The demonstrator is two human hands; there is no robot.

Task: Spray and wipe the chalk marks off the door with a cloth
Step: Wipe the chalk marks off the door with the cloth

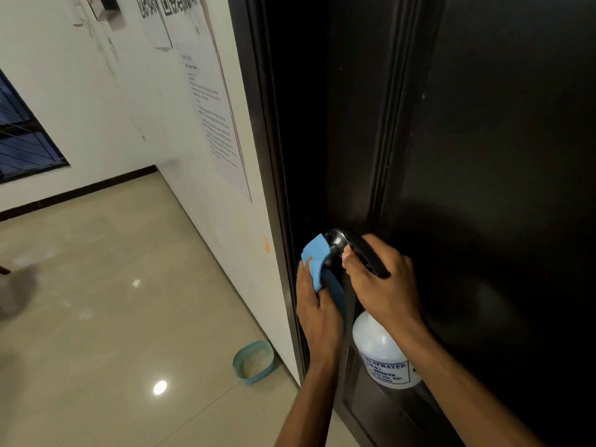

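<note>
A dark, nearly black door (483, 140) fills the right half of the view. I see no clear chalk marks on it in this dim light. My left hand (317, 304) grips a blue cloth (314, 258) and presses it against the round metal door knob (335, 241). My right hand (383, 279) holds a spray bottle by its black trigger head (371, 253), right beside the knob. The bottle's white translucent body (380, 353), with a printed label, hangs below my right wrist in front of the door.
A small teal tub (254, 361) sits on the beige tiled floor (113, 301) by the door frame. Printed papers (213, 117) hang on the white wall left of the door. A dark window (22, 133) is at far left.
</note>
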